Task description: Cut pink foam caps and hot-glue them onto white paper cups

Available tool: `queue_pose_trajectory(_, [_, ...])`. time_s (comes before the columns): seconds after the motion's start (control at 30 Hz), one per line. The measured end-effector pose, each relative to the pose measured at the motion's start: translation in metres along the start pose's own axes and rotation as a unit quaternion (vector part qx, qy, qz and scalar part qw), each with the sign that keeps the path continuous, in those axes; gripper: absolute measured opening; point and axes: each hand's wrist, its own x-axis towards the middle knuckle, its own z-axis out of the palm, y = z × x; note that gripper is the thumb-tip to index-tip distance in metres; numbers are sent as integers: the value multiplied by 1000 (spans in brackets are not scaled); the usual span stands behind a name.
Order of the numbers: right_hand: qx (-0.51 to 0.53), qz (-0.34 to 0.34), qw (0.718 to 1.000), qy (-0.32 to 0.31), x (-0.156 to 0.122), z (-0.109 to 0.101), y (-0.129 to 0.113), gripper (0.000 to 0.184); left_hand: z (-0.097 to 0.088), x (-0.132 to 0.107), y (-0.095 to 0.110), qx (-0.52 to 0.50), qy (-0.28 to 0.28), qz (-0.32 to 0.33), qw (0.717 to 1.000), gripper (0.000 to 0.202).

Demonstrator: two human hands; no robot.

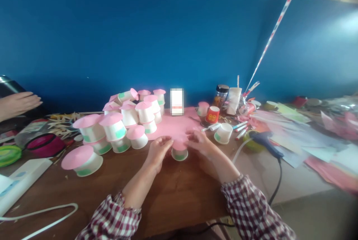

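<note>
A small upturned white paper cup with a pink round cap stands on the brown table, just in front of me. My left hand touches the pink cap from the left with curled fingers. My right hand presses on it from the right. Both hands pinch the edge of the pink cap. A sheet of pink foam lies just behind the cup.
A heap of several finished pink-capped cups fills the left middle. A blue glue gun with its cord lies to the right, by markers, a red cup and a jar. Another person's hand rests at far left. Papers cover the right side.
</note>
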Motion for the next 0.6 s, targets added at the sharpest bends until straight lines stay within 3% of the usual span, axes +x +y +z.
queue_pose_trajectory(0.27, [11, 17, 1000, 6, -7, -1, -13, 39, -1, -1, 1, 18, -13, 2, 1000, 41])
queue_pose_trajectory(0.37, [0, -11, 1000, 19, -12, -3, -20, 37, -5, 0, -2, 31, -6, 16, 999, 40])
queue_pose_trajectory(0.43, [-6, -30, 1000, -1, -14, -5, -22, 40, -9, 0, -5, 58, 16, 52, 997, 38])
queue_pose_trajectory(0.5, [-26, -38, 998, -44, -14, -7, -23, 52, -12, -1, -10, 102, 34, 128, 986, 38])
queue_pose_trajectory(0.6, [-72, -45, 992, -98, -11, -10, -18, 76, -13, -6, -18, 162, 11, 227, 960, 45])
